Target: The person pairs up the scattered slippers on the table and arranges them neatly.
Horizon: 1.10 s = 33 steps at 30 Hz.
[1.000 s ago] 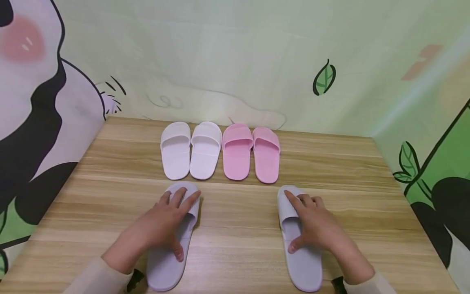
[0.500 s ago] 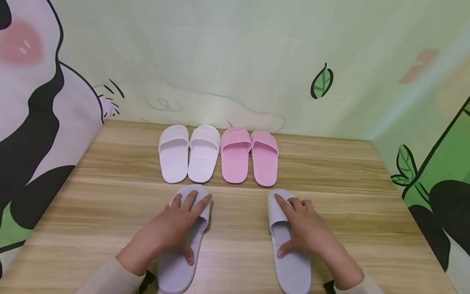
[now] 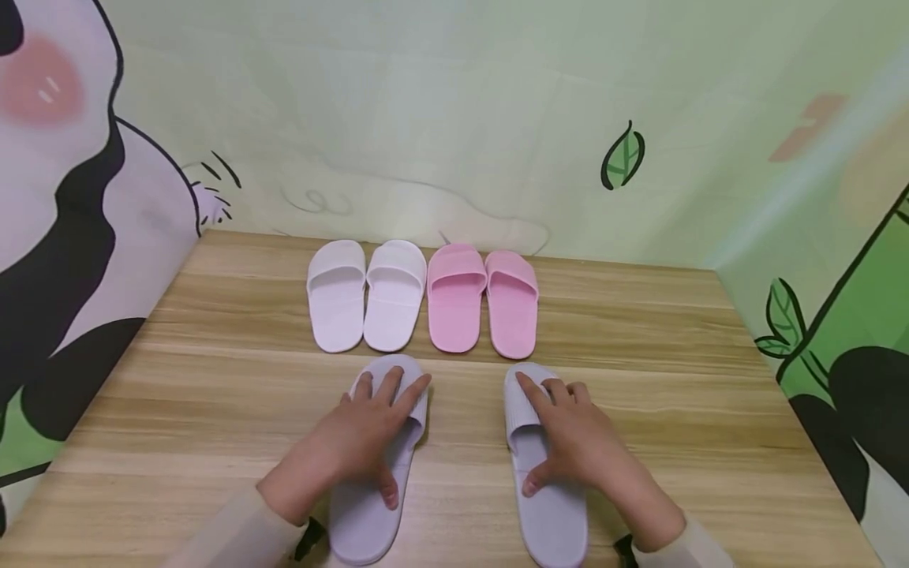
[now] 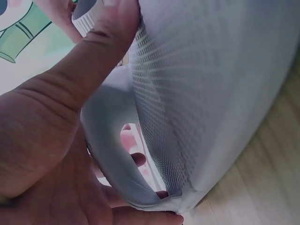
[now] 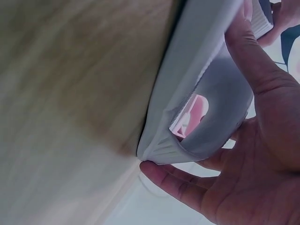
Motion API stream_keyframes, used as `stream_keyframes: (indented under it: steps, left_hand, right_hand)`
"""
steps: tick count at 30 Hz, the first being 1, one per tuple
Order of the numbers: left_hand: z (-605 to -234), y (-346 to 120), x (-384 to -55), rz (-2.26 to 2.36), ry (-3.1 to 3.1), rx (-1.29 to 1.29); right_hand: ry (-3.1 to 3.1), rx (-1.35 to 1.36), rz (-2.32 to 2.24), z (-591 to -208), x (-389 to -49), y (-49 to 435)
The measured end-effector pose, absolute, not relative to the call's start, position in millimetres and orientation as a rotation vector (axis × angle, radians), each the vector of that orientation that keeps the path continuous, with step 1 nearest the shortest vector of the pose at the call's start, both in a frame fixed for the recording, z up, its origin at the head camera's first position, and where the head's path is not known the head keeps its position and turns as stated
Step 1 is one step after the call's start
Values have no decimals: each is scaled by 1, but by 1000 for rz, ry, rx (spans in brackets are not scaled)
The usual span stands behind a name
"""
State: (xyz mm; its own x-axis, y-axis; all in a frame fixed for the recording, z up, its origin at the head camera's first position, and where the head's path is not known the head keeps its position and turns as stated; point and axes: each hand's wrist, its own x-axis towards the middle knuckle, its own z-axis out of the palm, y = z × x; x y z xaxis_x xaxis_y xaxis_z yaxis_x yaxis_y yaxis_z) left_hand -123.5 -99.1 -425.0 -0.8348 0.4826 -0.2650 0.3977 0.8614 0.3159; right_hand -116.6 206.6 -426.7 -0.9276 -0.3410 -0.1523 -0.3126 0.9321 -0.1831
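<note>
Two lavender-grey slide slippers lie on the wooden surface, toes pointing away from me. My left hand (image 3: 358, 438) spans the left grey slipper (image 3: 362, 532), fingers over its ribbed strap and thumb at the inner edge of the sole. Likewise, my right hand (image 3: 582, 446) grips the right grey slipper (image 3: 557, 525) across strap and footbed. In the left wrist view the thumb (image 4: 103, 42) presses the slipper's near edge while fingertips reach the strap's base at the other side. The right wrist view has a fingertip (image 5: 152, 168) at the strap's lower corner.
Behind the grey slippers, a white pair (image 3: 337, 315) and a pink pair (image 3: 454, 315) stand side by side near the back wall (image 3: 454, 118). The wooden surface (image 3: 639, 315) extends to both sides, bordered by walls printed with cartoon pandas and leaves.
Both hands have slid the grey slippers inward along the surface, left one rightward and right one leftward, narrowing the gap between them. The white and pink pairs stay put.
</note>
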Motion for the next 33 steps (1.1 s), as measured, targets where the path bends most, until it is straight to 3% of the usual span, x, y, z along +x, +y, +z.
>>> stream_keyframes:
  steps: [33]
  left_hand:
    - [-430,-53,-124,328,2835,730]
  right_hand:
    - [2911,-500,-210,-428,-119,179]
